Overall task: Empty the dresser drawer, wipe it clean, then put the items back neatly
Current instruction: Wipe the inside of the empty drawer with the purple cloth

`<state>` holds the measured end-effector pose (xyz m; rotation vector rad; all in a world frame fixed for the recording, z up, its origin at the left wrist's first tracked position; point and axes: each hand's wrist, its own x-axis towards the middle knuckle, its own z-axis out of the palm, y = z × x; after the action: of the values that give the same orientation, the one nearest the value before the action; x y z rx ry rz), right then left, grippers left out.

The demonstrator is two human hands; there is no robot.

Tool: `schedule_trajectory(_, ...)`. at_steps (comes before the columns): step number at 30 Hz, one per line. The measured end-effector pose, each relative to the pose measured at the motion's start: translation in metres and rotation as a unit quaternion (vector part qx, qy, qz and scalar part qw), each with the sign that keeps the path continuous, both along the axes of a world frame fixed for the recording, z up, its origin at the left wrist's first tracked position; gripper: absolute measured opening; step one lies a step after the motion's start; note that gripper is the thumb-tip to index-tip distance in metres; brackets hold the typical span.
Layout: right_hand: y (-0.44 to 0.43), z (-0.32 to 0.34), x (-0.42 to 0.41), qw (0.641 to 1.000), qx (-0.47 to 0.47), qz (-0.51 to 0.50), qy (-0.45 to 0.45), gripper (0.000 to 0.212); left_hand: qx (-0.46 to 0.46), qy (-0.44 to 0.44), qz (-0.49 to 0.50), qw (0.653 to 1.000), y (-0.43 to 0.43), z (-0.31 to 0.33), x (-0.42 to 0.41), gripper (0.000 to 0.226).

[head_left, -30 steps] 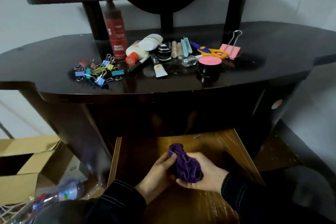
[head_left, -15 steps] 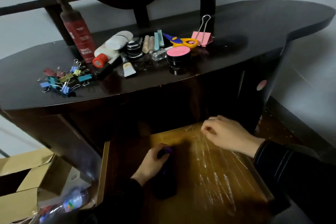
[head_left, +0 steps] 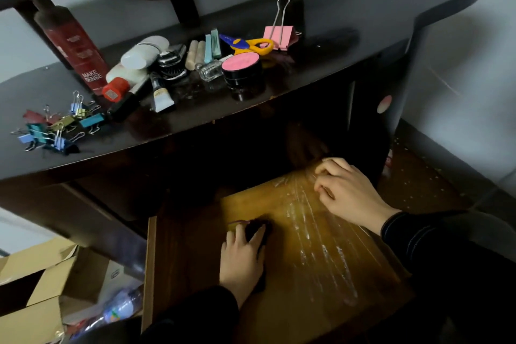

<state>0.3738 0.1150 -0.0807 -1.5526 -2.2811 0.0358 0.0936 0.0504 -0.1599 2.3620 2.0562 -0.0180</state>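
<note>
In the head view, the left hand [head_left: 242, 258] is seen low in the open drawer [head_left: 329, 282], its grip narrow, with the fingers curled over a dark purple cloth [head_left: 259, 227] that is pressed against the drawer's wooden bottom near the middle. The right hand [head_left: 347, 190] is laid at the far right corner of the same drawer. Its grip is closed, the fingers are tucked under, and nothing is seen held in it. Pale, shiny streaks are spread across the drawer bottom between the two hands. On the dark counter [head_left: 377, 19] above, the removed items are gathered: a red bottle [head_left: 74, 42] on which "MAKE SENSE" can be read, a heap of coloured binder clips [head_left: 57, 128] at the left, a pink-lidded jar [head_left: 241, 64], yellow-handled scissors [head_left: 252, 45] and a large pink clip [head_left: 279, 35] just beside them. Other labels are too blurred to be read
</note>
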Motion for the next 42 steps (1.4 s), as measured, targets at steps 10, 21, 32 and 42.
schedule_trajectory(10,0.0,-0.005,0.004,0.991,-0.051,-0.071,0.105,0.014,0.066,-0.106,-0.019,0.992,0.072,0.0,-0.006,0.039)
schedule_trajectory(21,-0.001,-0.001,0.003,0.992,-0.036,-0.071,0.099,0.008,-0.008,-0.1,-0.19,0.977,0.038,-0.002,0.008,0.036)
schedule_trajectory(32,0.0,-0.003,0.003,0.992,-0.031,-0.082,0.093,0.003,0.042,-0.138,0.03,0.989,0.094,0.004,0.028,0.04)
schedule_trajectory(42,0.0,-0.003,0.002,0.992,-0.018,-0.082,0.093,0.006,0.014,-0.093,-0.143,0.985,0.087,0.008,0.004,0.035)
